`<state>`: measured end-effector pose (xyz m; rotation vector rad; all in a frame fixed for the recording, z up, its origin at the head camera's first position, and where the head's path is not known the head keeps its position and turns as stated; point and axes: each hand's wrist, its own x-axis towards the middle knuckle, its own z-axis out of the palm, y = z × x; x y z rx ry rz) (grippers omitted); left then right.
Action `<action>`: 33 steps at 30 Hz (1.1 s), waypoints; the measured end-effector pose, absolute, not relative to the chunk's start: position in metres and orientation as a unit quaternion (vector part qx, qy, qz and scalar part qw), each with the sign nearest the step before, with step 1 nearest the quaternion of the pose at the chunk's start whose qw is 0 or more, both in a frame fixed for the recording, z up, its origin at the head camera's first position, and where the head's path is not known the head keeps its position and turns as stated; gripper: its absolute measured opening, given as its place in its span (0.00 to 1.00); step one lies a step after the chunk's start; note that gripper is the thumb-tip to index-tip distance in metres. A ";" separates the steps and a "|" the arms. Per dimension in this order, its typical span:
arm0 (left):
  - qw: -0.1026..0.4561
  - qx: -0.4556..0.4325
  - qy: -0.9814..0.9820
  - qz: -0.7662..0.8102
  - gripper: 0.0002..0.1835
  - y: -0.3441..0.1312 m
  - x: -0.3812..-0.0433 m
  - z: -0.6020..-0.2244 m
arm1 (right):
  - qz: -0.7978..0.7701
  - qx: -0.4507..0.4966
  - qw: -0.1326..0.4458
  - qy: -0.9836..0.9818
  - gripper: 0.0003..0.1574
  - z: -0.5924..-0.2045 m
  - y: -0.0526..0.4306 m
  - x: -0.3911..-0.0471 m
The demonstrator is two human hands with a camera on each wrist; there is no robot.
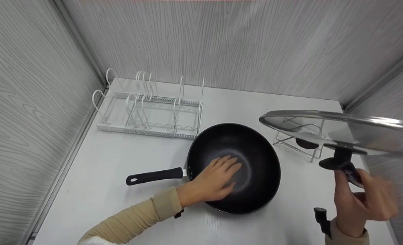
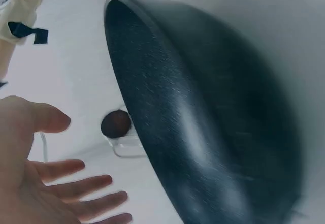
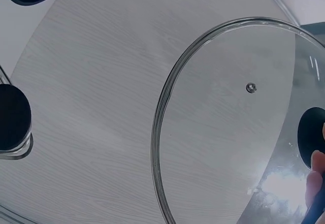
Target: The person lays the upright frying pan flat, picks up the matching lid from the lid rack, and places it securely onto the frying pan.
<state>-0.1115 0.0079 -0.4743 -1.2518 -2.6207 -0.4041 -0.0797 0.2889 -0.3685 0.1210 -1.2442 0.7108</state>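
Observation:
A black wok point(image 1: 259, 153) with a long black handle point(image 1: 157, 175) sits on the white surface, its handle pointing left. Over the wok's inside is my left hand point(image 1: 213, 182), palm down with fingers extended; the left wrist view shows those fingers point(image 2: 89, 188) spread beside the wok's rim, holding nothing. At the right, my right hand point(image 1: 368, 199) grips the black knob handle point(image 1: 344, 163) of a clear glass lid point(image 1: 385, 121) with a metal rim. The lid is raised off the surface. In the right wrist view, fingertips point(image 3: 316, 165) show at the lid's knob.
A white wire rack point(image 1: 150, 132) with upright loops stands at the back left. A small wire stand point(image 1: 295, 147) with a dark round piece sits behind the wok's right side, partly seen through the lid. Grey wood-grain walls point(image 1: 204, 44) enclose the surface.

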 end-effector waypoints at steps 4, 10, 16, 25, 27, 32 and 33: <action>0.157 -0.417 -0.881 -0.158 0.29 -0.017 -0.108 -0.484 | 0.340 0.074 0.759 -0.550 0.27 -0.363 0.280 -0.074; 0.222 -0.362 -0.889 -0.174 0.29 -0.061 -0.102 -0.501 | 0.377 0.100 0.756 -0.526 0.24 -0.361 0.269 -0.066; 0.233 -0.299 -0.913 -0.150 0.30 -0.104 -0.093 -0.517 | 0.422 0.116 0.736 -0.517 0.22 -0.356 0.259 -0.056; 0.231 -0.255 -0.933 -0.107 0.25 -0.137 -0.085 -0.531 | 0.443 0.076 0.632 -0.632 0.14 -0.340 0.245 -0.026; 0.225 -0.242 -0.937 -0.112 0.25 -0.141 -0.083 -0.533 | 0.432 0.081 0.605 -0.664 0.11 -0.338 0.245 -0.021; 0.212 -0.218 -0.944 -0.124 0.23 -0.150 -0.080 -0.537 | 0.419 0.119 0.567 -0.699 0.09 -0.336 0.249 -0.017; 0.212 -0.216 -0.945 -0.125 0.22 -0.151 -0.080 -0.538 | 0.422 0.127 0.565 -0.697 0.10 -0.337 0.250 -0.018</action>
